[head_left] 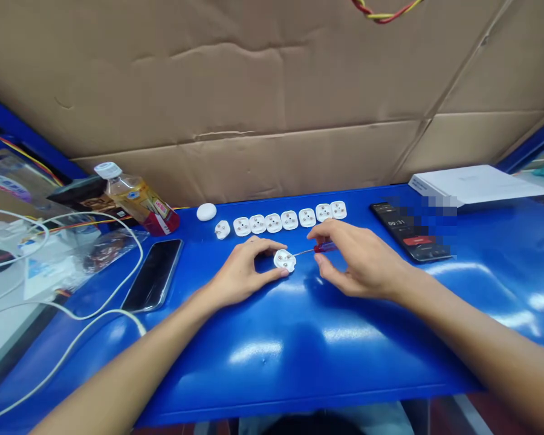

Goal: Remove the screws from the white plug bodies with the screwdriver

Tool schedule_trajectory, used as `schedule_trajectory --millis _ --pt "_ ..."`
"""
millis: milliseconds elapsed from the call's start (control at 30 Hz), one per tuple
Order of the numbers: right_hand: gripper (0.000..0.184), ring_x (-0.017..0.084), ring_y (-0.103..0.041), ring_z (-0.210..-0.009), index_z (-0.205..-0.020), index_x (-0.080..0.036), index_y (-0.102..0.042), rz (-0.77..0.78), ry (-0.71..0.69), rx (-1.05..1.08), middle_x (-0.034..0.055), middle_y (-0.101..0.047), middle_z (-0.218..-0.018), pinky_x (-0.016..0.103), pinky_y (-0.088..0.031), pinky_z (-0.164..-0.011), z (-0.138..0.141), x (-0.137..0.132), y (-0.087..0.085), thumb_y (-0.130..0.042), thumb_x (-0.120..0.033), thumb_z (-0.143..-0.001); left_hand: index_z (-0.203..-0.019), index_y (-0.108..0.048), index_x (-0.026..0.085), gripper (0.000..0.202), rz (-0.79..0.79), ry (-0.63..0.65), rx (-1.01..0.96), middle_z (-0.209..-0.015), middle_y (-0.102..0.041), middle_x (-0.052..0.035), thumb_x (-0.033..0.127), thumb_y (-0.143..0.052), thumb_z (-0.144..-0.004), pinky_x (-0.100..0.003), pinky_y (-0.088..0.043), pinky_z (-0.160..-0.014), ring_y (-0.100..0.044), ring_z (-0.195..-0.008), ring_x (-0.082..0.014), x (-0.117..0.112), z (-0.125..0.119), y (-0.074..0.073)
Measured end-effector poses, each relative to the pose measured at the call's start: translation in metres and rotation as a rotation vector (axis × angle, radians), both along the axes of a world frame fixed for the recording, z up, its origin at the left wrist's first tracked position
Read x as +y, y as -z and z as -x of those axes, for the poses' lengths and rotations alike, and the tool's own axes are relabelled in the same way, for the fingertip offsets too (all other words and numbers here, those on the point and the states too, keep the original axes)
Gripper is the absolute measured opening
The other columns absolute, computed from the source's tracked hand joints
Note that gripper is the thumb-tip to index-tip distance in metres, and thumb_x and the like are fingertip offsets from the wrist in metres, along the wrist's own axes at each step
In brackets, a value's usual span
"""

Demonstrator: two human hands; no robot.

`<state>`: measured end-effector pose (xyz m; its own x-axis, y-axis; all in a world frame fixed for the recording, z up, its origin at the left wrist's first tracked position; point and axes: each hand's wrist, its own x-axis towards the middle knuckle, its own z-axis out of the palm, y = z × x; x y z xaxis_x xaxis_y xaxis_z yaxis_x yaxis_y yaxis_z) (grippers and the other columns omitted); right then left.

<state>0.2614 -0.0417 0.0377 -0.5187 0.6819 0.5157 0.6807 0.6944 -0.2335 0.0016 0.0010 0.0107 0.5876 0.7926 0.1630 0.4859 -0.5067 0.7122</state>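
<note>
Left hand (242, 272) steadies a white plug (284, 260) between thumb and fingers; right hand (360, 260) pinches a red-handled screwdriver (324, 246), shaft held level.

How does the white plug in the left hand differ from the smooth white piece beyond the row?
The white plug shows metal contacts on its face, while the smooth white piece has a plain surface. The plug is pinched by the left hand; the piece lies alone on the blue table. Both are white and roundish.
</note>
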Motion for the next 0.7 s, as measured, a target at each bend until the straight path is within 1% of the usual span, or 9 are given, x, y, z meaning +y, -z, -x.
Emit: schedule_trajectory --millis 100,167,267,333,400,467,533,633,700 --pt "0.015 0.023 -0.071 -0.07 -0.114 -0.02 -0.056 0.016 0.065 -0.039 0.0051 -0.074 -0.089 0.034 -0.049 -0.059 -0.0003 0.0002 0.0006 -0.053 -0.031 -0.103 -0.122 -0.073 0.024 0.04 0.008 0.006 0.002 -0.115 -0.077 -0.0056 0.042 -0.081 -0.087 -0.04 -0.054 -0.095 -0.069 -0.106 -0.0251 -0.0004 0.0004 -0.0007" --pt "0.012 0.02 -0.069 -0.065 -0.113 -0.021 -0.056 0.026 0.062 -0.039 0.0029 -0.074 -0.086 0.033 -0.046 -0.058 -0.0006 0.0002 0.0008 -0.051 -0.026 -0.103 -0.12 -0.073 0.024 0.039 0.017 0.006 0.001 -0.114 -0.077 -0.0053 0.042 -0.081 -0.087 -0.039 -0.054 -0.095 -0.069 -0.105 -0.025 -0.0007 0.0006 -0.0005" --pt "0.022 0.022 -0.071 -0.079 -0.114 -0.021 -0.056 0.03 -0.008 -0.02 0.0066 -0.072 -0.099 0.033 -0.05 -0.066 -0.0004 -0.0002 -0.0002 -0.053 -0.016 -0.093 -0.118 -0.073 0.023 0.039 0.029 -0.003 -0.006 -0.112 -0.076 -0.0051 0.044 -0.082 -0.086 -0.039 -0.054 -0.094 -0.069 -0.104 -0.0249 -0.0006 0.0008 0.0007" --pt "0.021 0.023 -0.071 -0.084 -0.113 -0.02 -0.055 0.025 -0.025 -0.02 0.0092 -0.072 -0.104 0.033 -0.051 -0.068 -0.0002 -0.0001 -0.0008 -0.054 -0.017 -0.093 -0.117 -0.073 0.023 0.04 0.028 -0.005 -0.008 -0.112 -0.076 -0.0053 0.045 -0.082 -0.086 -0.039 -0.054 -0.094 -0.069 -0.104 -0.025 -0.0002 0.0009 0.0016" --pt "0.015 0.023 -0.071 -0.078 -0.111 -0.02 -0.056 0.006 0.014 -0.029 0.0084 -0.073 -0.098 0.033 -0.049 -0.064 -0.0002 0.0004 -0.0001 -0.055 -0.024 -0.098 -0.118 -0.072 0.023 0.04 0.027 -0.003 -0.008 -0.112 -0.076 -0.0054 0.045 -0.082 -0.086 -0.039 -0.054 -0.094 -0.069 -0.104 -0.0248 0.0003 0.001 0.0021" --pt "0.012 0.021 -0.069 -0.066 -0.109 -0.02 -0.057 -0.025 0.062 -0.034 0.0044 -0.073 -0.083 0.031 -0.045 -0.058 -0.0004 0.0011 0.0016 -0.054 -0.03 -0.102 -0.118 -0.072 0.023 0.04 0.033 0.001 -0.008 -0.112 -0.076 -0.0051 0.044 -0.082 -0.086 -0.038 -0.054 -0.093 -0.069 -0.104 -0.0244 0.0007 0.001 0.0023" --pt "0.009 0.019 -0.068 -0.061 -0.108 -0.021 -0.058 -0.041 0.062 -0.022 0.0019 -0.072 -0.078 0.03 -0.043 -0.057 -0.0002 0.0009 0.0031 -0.053 -0.026 -0.102 -0.118 -0.072 0.023 0.039 0.035 0.004 -0.003 -0.112 -0.076 -0.0047 0.043 -0.082 -0.086 -0.038 -0.053 -0.093 -0.068 -0.104 -0.0241 0.0011 0.001 0.0026" --pt "0.019 0.021 -0.072 -0.075 -0.111 -0.021 -0.056 -0.019 0.018 0.03 0.0056 -0.075 -0.093 0.031 -0.05 -0.064 0.0011 -0.0004 0.003 -0.054 -0.017 -0.093 -0.118 -0.072 0.023 0.04 0.022 0.006 0.0 -0.112 -0.076 -0.0049 0.044 -0.082 -0.086 -0.038 -0.053 -0.093 -0.068 -0.104 -0.0242 0.0018 0.0011 0.0033" --pt "0.021 0.023 -0.073 -0.082 -0.113 -0.02 -0.055 -0.015 0.027 0.045 0.0079 -0.075 -0.098 0.032 -0.052 -0.067 0.0018 -0.0008 0.0022 -0.055 -0.02 -0.092 -0.119 -0.072 0.023 0.04 0.016 0.007 0.0 -0.112 -0.075 -0.0052 0.044 -0.081 -0.086 -0.038 -0.053 -0.092 -0.067 -0.103 -0.024 0.0021 0.0012 0.0039"
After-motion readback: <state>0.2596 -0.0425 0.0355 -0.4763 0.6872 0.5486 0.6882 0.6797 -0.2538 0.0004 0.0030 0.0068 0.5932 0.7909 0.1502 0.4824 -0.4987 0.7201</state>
